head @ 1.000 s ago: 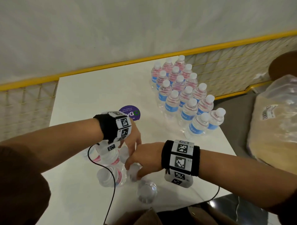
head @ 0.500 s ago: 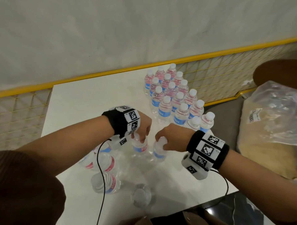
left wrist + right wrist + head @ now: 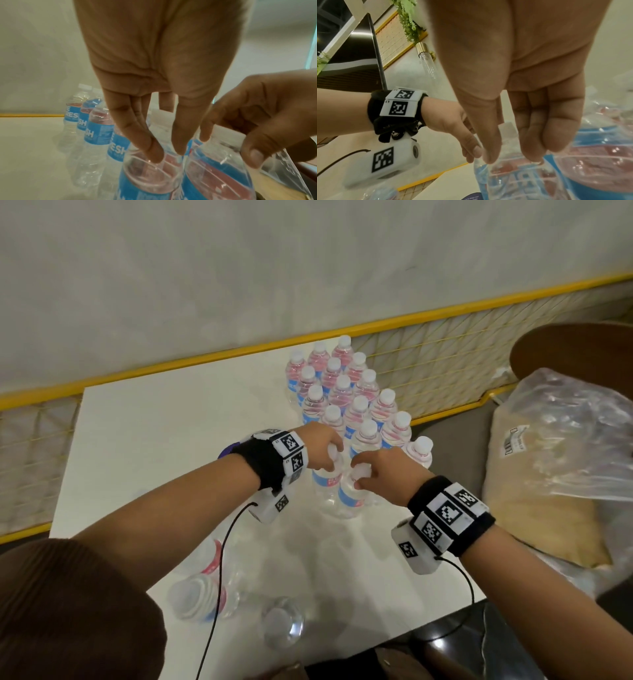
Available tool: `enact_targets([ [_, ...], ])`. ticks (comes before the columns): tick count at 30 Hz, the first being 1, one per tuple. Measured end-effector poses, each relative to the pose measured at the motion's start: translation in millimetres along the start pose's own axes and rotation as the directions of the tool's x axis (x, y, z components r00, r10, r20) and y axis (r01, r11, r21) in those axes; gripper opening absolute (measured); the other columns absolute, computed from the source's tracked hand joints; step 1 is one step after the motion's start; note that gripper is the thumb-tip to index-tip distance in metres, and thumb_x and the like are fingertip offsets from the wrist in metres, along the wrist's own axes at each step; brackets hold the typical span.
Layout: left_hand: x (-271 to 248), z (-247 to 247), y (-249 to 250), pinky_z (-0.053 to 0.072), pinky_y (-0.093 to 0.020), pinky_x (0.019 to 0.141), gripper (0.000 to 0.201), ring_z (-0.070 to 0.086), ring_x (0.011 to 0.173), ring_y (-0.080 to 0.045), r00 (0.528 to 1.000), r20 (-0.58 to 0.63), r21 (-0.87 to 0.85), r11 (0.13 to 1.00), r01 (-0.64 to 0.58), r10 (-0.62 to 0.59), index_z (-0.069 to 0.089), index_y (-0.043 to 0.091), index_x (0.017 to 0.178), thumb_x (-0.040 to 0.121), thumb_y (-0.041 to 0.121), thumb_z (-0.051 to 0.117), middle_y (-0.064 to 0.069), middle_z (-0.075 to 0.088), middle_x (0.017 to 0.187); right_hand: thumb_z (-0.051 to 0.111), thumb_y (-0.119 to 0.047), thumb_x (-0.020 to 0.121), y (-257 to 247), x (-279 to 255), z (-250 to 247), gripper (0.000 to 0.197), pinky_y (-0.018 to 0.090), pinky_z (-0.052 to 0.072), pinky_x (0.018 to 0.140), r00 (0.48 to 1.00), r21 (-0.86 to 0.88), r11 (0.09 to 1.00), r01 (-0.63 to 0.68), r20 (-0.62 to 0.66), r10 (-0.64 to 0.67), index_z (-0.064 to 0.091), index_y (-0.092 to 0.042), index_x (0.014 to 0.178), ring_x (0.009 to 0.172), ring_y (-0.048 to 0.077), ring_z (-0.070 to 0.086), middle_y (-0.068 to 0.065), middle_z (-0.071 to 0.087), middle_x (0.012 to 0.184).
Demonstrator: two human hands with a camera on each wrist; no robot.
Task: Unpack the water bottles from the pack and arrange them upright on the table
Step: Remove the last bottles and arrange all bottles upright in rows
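Note:
My left hand (image 3: 325,451) grips one upright water bottle (image 3: 323,491) by its cap and neck. Right beside it, my right hand (image 3: 371,474) pinches the top of a second upright bottle (image 3: 349,498). Both bottles are at the near end of a block of several upright bottles (image 3: 342,392). The left wrist view shows my left hand (image 3: 164,152) closed over the bottle (image 3: 149,180). My right hand (image 3: 513,157) holds its bottle (image 3: 513,181) in the right wrist view. Whether the bottle bases touch the table (image 3: 154,440) is unclear. Other bottles (image 3: 202,594) lie in clear wrap near me.
A loose bottle (image 3: 282,621) lies by the table's front edge. A purple sticker (image 3: 226,450) peeks out behind my left wrist. A yellow rail (image 3: 205,361) runs behind the table. A clear bag with a tan sack (image 3: 555,460) sits to the right.
Both hands have lifted a bottle each from the wrapped pack near me and carried them forward to the near end of the standing block.

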State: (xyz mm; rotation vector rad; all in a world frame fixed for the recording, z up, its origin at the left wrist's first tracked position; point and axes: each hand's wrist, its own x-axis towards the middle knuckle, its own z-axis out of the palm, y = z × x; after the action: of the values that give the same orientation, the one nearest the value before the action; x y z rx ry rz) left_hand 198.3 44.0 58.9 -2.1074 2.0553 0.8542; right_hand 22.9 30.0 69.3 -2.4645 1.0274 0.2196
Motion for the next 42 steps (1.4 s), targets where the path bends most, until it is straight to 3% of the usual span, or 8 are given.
enact_targets([
  [5,-2.8,-1.4,-7.0,0.047,-0.017,0.058,0.034,0.070,0.087,-0.025,0.998,-0.069,-0.185,0.983,-0.009,-0.004,0.063,0.011,0.117,0.083,0.010,0.068,-0.007,0.065,0.105,0.054,-0.008,0.090,3.5,-0.3,-0.4,0.039,0.032,0.046,0.088,0.998,0.063,0.997,0.036,0.039,-0.039,0.059,-0.022,0.126,0.100,0.025,0.060,0.009,0.068,0.109],
  [12,8.8,7.6,-2.7,0.051,-0.026,0.071,0.031,0.070,0.075,-0.022,0.989,-0.148,-0.214,0.976,-0.029,-0.003,0.065,0.010,0.107,0.079,0.023,0.074,-0.009,0.069,0.099,0.051,-0.012,0.093,-0.4,4.2,-4.0,0.030,0.029,0.041,0.089,0.998,-0.045,0.999,0.022,0.067,-0.019,0.058,-0.009,0.122,0.106,0.026,0.056,0.011,0.063,0.115],
  [16,14.4,3.2,-2.3,0.047,-0.025,0.062,0.042,0.056,0.056,-0.009,0.989,-0.146,-0.114,0.993,-0.019,0.002,0.065,0.011,0.108,0.078,0.040,0.074,-0.003,0.062,0.082,0.052,-0.010,0.092,0.9,4.4,-3.8,0.035,0.030,0.042,0.090,0.997,-0.014,1.000,0.023,0.080,-0.022,0.057,-0.014,0.126,0.106,0.026,0.057,0.011,0.064,0.116],
  [22,16.3,-12.3,-7.7,0.053,-0.030,0.085,0.048,0.070,0.085,-0.020,0.997,0.044,-0.090,0.994,-0.059,0.063,0.059,0.023,0.124,0.079,0.028,0.075,-0.001,0.060,0.118,0.062,-0.031,0.087,7.4,2.9,4.6,0.044,0.025,0.041,0.078,0.998,0.069,0.996,-0.056,-0.001,0.057,0.053,-0.021,0.129,0.084,0.016,0.052,0.006,0.066,0.101],
  [25,17.3,-13.1,-8.9,0.052,-0.027,0.077,0.043,0.070,0.077,-0.019,0.997,0.032,-0.110,0.991,-0.072,0.075,0.062,0.020,0.121,0.079,0.024,0.074,-0.002,0.063,0.118,0.056,-0.022,0.092,11.1,2.5,6.4,0.036,0.026,0.041,0.080,0.999,0.076,0.996,-0.044,-0.007,0.044,0.055,-0.019,0.128,0.085,0.017,0.051,0.005,0.061,0.093],
  [30,22.0,-6.0,-2.3,0.050,-0.022,0.064,0.041,0.063,0.058,-0.009,0.997,-0.042,-0.147,0.986,-0.076,0.070,0.066,0.016,0.113,0.076,0.032,0.076,0.001,0.067,0.089,0.053,-0.013,0.093,18.5,1.1,10.5,0.042,0.024,0.040,0.083,1.000,0.063,0.998,-0.016,0.005,0.015,0.051,-0.024,0.133,0.090,0.016,0.049,0.010,0.063,0.115],
  [33,23.9,-4.8,0.1,0.043,-0.021,0.054,0.038,0.062,0.061,-0.013,0.996,-0.066,-0.109,0.992,-0.066,0.059,0.067,0.016,0.105,0.075,0.038,0.076,0.009,0.060,0.062,0.054,-0.016,0.092,16.5,-0.4,12.3,0.041,0.025,0.042,0.084,1.000,0.063,0.998,-0.017,-0.018,0.018,0.051,-0.024,0.132,0.088,0.016,0.051,0.005,0.062,0.103],
  [42,19.6,-13.5,-1.3,0.055,-0.033,0.082,0.044,0.067,0.073,-0.020,0.994,0.010,-0.095,0.990,-0.107,0.109,0.063,0.016,0.121,0.080,0.030,0.073,-0.005,0.067,0.113,0.056,-0.012,0.089,15.9,-2.2,11.4,0.037,0.026,0.042,0.080,0.999,0.056,0.998,-0.035,-0.029,0.037,0.058,-0.018,0.126,0.086,0.019,0.055,0.007,0.064,0.096],
])
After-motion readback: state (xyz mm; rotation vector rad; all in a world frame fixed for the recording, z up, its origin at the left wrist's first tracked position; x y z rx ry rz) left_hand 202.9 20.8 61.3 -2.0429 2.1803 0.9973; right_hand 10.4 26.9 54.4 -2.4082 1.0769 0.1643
